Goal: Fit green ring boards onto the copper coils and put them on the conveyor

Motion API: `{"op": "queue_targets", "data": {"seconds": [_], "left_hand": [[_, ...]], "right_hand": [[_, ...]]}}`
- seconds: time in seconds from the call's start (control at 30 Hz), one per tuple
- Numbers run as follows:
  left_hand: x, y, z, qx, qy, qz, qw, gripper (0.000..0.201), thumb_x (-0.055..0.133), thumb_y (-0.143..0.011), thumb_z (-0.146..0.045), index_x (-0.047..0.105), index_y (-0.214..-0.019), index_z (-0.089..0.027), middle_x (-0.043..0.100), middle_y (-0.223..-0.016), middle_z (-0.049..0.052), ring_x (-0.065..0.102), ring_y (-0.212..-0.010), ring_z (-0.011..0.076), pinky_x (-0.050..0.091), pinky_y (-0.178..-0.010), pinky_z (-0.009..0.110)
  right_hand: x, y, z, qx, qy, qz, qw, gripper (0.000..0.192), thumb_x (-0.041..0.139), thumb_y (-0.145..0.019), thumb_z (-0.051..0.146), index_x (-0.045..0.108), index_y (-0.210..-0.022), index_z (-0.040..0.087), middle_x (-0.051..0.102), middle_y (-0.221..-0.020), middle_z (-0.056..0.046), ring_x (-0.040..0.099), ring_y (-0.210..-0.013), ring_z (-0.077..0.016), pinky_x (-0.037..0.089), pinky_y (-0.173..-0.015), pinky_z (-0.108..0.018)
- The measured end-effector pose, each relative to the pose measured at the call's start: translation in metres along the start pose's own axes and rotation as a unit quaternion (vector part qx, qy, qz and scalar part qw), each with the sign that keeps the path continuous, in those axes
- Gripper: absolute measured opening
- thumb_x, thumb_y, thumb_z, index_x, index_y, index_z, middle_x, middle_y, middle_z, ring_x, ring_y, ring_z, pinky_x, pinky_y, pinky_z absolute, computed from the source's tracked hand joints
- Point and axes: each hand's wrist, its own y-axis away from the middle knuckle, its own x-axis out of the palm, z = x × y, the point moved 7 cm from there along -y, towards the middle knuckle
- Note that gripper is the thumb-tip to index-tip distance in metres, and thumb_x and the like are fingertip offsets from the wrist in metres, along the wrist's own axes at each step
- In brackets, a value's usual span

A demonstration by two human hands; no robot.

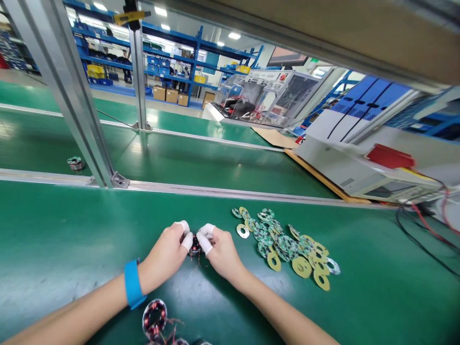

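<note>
Nearest, bottom centre, one wound coil [155, 320] is waiting; I'm pinching another small coil [195, 245] with left hand [166, 255] and right hand [220, 251] fingertips, ring boards [287, 242] piled right, untouched.

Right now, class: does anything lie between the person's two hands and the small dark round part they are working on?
Nothing visible does. The left hand and right hand both pinch the small dark round part directly, with only white finger cots over the fingertips.

Both bare forearms are reaching forward and converging at centre, left hand [166, 256] and right hand [222, 251] curling knuckles-up and pinching inward toward each other, white-capped fingertips [187, 241] nearly meeting, left wrist wearing a blue band, wrists lying low, elbows out of frame.
</note>
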Motion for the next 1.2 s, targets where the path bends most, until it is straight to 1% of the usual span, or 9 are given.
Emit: {"op": "queue_targets", "data": {"seconds": [0.33, 0.47, 0.53, 0.6, 0.67, 0.93, 1.0, 1.1, 1.2], "left_hand": [[0.002, 0.003, -0.009, 0.036, -0.066, -0.03, 0.997, 0.017, 0.036, -0.085, -0.016, 0.039, -0.069, -0.021, 0.05, -0.069, 0.0, 0.048, -0.063, 0.0165, 0.036, -0.061, 0.028], [-0.004, 0.002, -0.009, 0.047, -0.037, -0.024, 0.998, 0.018, 0.037, -0.089, -0.027, 0.047, -0.077, -0.02, 0.053, -0.074, 0.002, 0.051, -0.067, 0.0172, 0.04, -0.064, 0.03], [-0.009, 0.001, -0.009, 0.043, -0.021, -0.022, 0.999, 0.02, 0.039, -0.09, -0.035, 0.05, -0.084, -0.019, 0.055, -0.078, 0.003, 0.052, -0.07, 0.018, 0.042, -0.066, 0.031], [-0.01, 0.002, -0.009, 0.04, -0.021, -0.014, 0.999, 0.023, 0.049, -0.084, -0.039, 0.05, -0.092, -0.018, 0.056, -0.086, 0.004, 0.053, -0.077, 0.02, 0.043, -0.071, 0.033], [-0.007, 0.004, -0.01, 0.041, -0.04, 0.008, 0.998, 0.035, 0.063, -0.073, -0.04, 0.051, -0.096, -0.017, 0.057, -0.094, 0.007, 0.054, -0.087, 0.0234, 0.044, -0.077, 0.035], [0.005, 0.006, -0.007, 0.04, -0.079, 0.044, 0.995, 0.03, 0.068, -0.068, -0.027, 0.055, -0.093, -0.016, 0.058, -0.092, 0.007, 0.053, -0.09, 0.0255, 0.043, -0.081, 0.038], [0.002, 0.004, -0.008, 0.047, -0.063, 0.035, 0.996, 0.032, 0.069, -0.068, -0.03, 0.056, -0.094, -0.016, 0.059, -0.092, 0.007, 0.053, -0.09, 0.0252, 0.043, -0.081, 0.038], [-0.009, 0.001, -0.014, 0.081, -0.037, -0.008, 0.996, 0.032, 0.066, -0.073, -0.034, 0.056, -0.097, -0.016, 0.059, -0.095, 0.007, 0.052, -0.091, 0.0237, 0.042, -0.082, 0.036], [-0.02, 0.002, -0.027, 0.145, -0.066, -0.048, 0.986, 0.019, 0.057, -0.082, -0.031, 0.059, -0.093, -0.016, 0.06, -0.091, 0.007, 0.051, -0.088, 0.0222, 0.04, -0.08, 0.035]], "right_hand": [[0.002, 0.013, -0.001, -0.029, 0.066, -0.038, 0.997, 0.023, 0.043, -0.086, 0.023, 0.055, -0.067, 0.017, 0.052, -0.054, 0.003, 0.049, -0.05, -0.0097, 0.04, -0.049, -0.02], [-0.03, -0.008, -0.01, -0.029, 0.2, -0.002, 0.979, 0.027, 0.039, -0.088, 0.023, 0.064, -0.082, 0.017, 0.06, -0.055, 0.002, 0.056, -0.048, -0.0123, 0.046, -0.051, -0.023], [-0.062, -0.022, -0.02, -0.022, 0.248, -0.037, 0.968, 0.027, 0.041, -0.085, 0.018, 0.064, -0.099, 0.015, 0.068, -0.082, -0.007, 0.063, -0.074, -0.0188, 0.049, -0.071, -0.032], [-0.087, -0.033, -0.03, -0.015, 0.294, -0.047, 0.954, 0.038, 0.044, -0.075, 0.007, 0.063, -0.108, 0.013, 0.063, -0.111, -0.015, 0.054, -0.106, -0.0262, 0.039, -0.093, -0.042], [-0.098, -0.039, -0.04, -0.006, 0.329, -0.026, 0.944, 0.047, 0.045, -0.066, -0.001, 0.066, -0.105, 0.015, 0.06, -0.12, -0.015, 0.045, -0.118, -0.0293, 0.028, -0.101, -0.047], [-0.088, -0.033, -0.026, 0.027, 0.35, -0.003, 0.936, 0.029, 0.054, -0.071, 0.01, 0.068, -0.097, 0.013, 0.068, -0.099, -0.015, 0.059, -0.098, -0.0283, 0.041, -0.088, -0.041], [-0.081, -0.03, -0.016, 0.036, 0.289, 0.001, 0.957, 0.028, 0.058, -0.075, 0.022, 0.065, -0.1, 0.015, 0.069, -0.096, -0.012, 0.063, -0.089, -0.0241, 0.047, -0.08, -0.037], [-0.055, -0.022, -0.011, 0.106, -0.003, 0.039, 0.994, 0.027, 0.061, -0.073, 0.037, 0.063, -0.089, 0.016, 0.07, -0.08, -0.006, 0.066, -0.071, -0.0178, 0.052, -0.061, -0.027], [-0.024, -0.011, -0.008, 0.183, -0.268, 0.061, 0.944, 0.033, 0.069, -0.064, 0.046, 0.062, -0.075, 0.015, 0.067, -0.069, -0.004, 0.065, -0.058, -0.0141, 0.049, -0.048, -0.021]]}}
